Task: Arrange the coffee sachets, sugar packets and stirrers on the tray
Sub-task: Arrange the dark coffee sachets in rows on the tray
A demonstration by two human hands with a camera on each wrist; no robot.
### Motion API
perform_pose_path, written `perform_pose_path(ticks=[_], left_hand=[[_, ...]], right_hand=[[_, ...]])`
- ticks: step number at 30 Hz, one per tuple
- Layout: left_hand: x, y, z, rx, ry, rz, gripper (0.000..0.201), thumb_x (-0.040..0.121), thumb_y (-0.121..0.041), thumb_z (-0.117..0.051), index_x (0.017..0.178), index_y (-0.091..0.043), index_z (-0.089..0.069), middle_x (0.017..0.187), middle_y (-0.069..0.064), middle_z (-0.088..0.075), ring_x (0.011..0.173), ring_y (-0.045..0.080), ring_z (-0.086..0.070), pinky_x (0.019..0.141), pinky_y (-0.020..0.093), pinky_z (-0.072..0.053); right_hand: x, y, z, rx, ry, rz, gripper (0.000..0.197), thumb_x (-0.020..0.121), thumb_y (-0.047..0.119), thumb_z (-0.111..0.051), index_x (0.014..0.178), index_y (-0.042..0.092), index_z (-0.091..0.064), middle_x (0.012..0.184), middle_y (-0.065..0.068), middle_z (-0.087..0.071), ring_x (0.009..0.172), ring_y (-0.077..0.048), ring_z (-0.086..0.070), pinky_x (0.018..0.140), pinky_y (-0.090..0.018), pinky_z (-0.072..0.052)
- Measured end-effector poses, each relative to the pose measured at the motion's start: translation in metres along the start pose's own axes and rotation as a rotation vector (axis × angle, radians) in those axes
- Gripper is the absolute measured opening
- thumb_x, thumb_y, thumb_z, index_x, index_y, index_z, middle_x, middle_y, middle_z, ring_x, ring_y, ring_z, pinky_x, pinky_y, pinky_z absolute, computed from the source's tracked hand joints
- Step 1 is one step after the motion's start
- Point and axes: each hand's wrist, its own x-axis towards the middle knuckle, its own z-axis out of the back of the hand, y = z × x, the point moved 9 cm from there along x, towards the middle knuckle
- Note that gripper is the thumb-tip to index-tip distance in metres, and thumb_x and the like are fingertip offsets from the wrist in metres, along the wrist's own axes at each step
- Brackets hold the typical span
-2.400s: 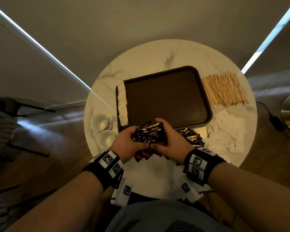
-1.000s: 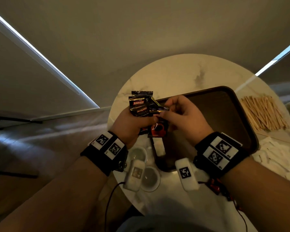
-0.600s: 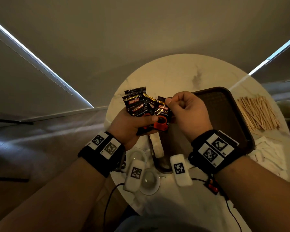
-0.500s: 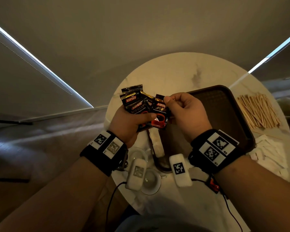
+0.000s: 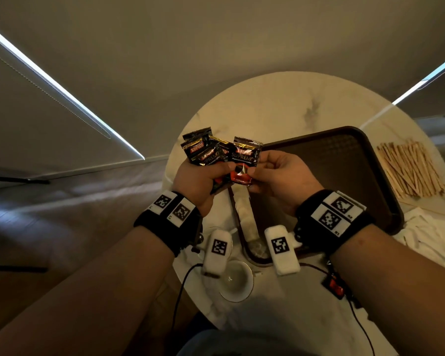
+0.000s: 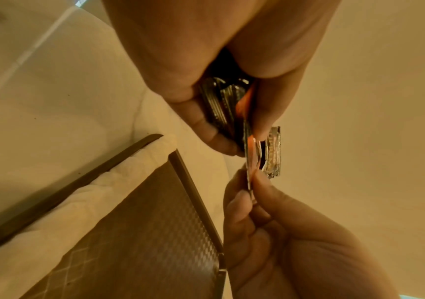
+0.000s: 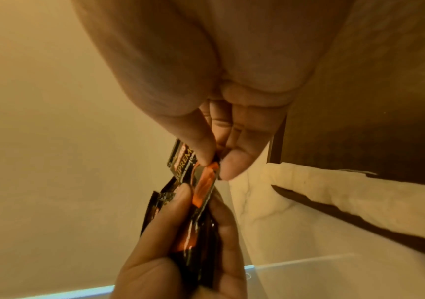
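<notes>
Above the left edge of the desk [image 5: 267,104], the left hand [image 5: 198,181] grips a fanned bunch of coffee sachets [image 5: 203,152], fingers [image 6: 206,125] curled round their lower ends. The right hand [image 5: 280,176] pinches one sachet [image 5: 244,160] at its lower corner, beside the bunch. Below, the tray [image 5: 344,155] holds a row of sugar packets [image 5: 247,217] along its left rim. Stirrers [image 5: 409,170] and more packets [image 5: 427,235] lie at the desk's right edge.

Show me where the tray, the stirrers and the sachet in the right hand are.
tray [image 5: 344,160], head view, bare textured floor.
stirrers [image 5: 411,170], head view, middle of the pile.
sachet [image 5: 246,156], head view, printed front.
</notes>
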Motion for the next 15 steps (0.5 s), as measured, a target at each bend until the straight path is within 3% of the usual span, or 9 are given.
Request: perform_pose_path(ticks=[3, 5, 7, 10, 13, 15], left_hand=[[0.011, 0.004, 0.013, -0.039, -0.07, 0.074, 0.019, 0.089, 0.005, -0.074, 0.106, 0.0, -0.069, 0.091, 0.013, -0.077, 0.08, 0.025, -0.077, 0.066, 0.034, -0.063], [0.017, 0.004, 0.02, -0.051, -0.081, 0.12, 0.012, 0.091, 0.003, -0.072, 0.099, -0.005, -0.069, 0.078, 0.005, -0.077, 0.073, 0.019, -0.076, 0.061, 0.03, -0.062], [0.022, 0.003, 0.03, -0.043, -0.082, 0.15, 0.018, 0.089, -0.001, -0.075, 0.106, -0.006, -0.07, 0.082, 0.005, -0.078, 0.078, 0.019, -0.077, 0.063, 0.031, -0.062], [0.026, 0.006, 0.043, -0.044, -0.093, 0.194, 0.038, 0.084, -0.006, -0.081, 0.12, -0.005, -0.069, 0.093, 0.007, -0.077, 0.083, 0.021, -0.076, 0.065, 0.034, -0.061], [0.029, 0.008, 0.051, -0.048, -0.084, 0.214, 0.035, 0.082, -0.006, -0.08, 0.116, -0.006, -0.07, 0.093, 0.008, -0.077, 0.081, 0.021, -0.075, 0.063, 0.033, -0.06], [0.031, 0.01, 0.053, -0.043, -0.055, 0.223, 0.028, 0.085, -0.006, -0.077, 0.112, -0.008, -0.07, 0.093, 0.007, -0.077, 0.079, 0.02, -0.075, 0.062, 0.033, -0.059]], right_hand=[[0.028, -0.004, 0.026, -0.03, -0.172, 0.02, 0.013, 0.095, 0.0, -0.068, 0.106, 0.005, -0.072, 0.101, -0.014, -0.078, 0.09, -0.026, -0.075, 0.066, -0.027, -0.06], [0.045, -0.002, 0.049, -0.145, -0.298, 0.04, 0.01, 0.095, 0.006, -0.072, 0.1, 0.014, -0.074, 0.1, -0.009, -0.079, 0.094, -0.025, -0.076, 0.07, -0.027, -0.06], [0.063, -0.006, 0.065, -0.308, -0.365, 0.043, 0.008, 0.095, 0.011, -0.073, 0.101, 0.017, -0.075, 0.1, -0.006, -0.077, 0.093, -0.022, -0.076, 0.077, -0.031, -0.063], [0.09, -0.018, 0.072, -0.5, -0.355, 0.025, 0.017, 0.096, 0.015, -0.073, 0.112, 0.018, -0.076, 0.1, 0.001, -0.076, 0.093, -0.019, -0.074, 0.088, -0.038, -0.063], [0.112, -0.032, 0.069, -0.629, -0.304, -0.009, 0.025, 0.095, 0.021, -0.074, 0.121, 0.019, -0.075, 0.106, 0.003, -0.075, 0.09, -0.012, -0.072, 0.089, -0.034, -0.061], [0.121, -0.035, 0.068, -0.682, -0.314, -0.011, 0.023, 0.093, 0.025, -0.077, 0.116, 0.021, -0.075, 0.102, 0.003, -0.075, 0.084, -0.01, -0.071, 0.085, -0.031, -0.059]])
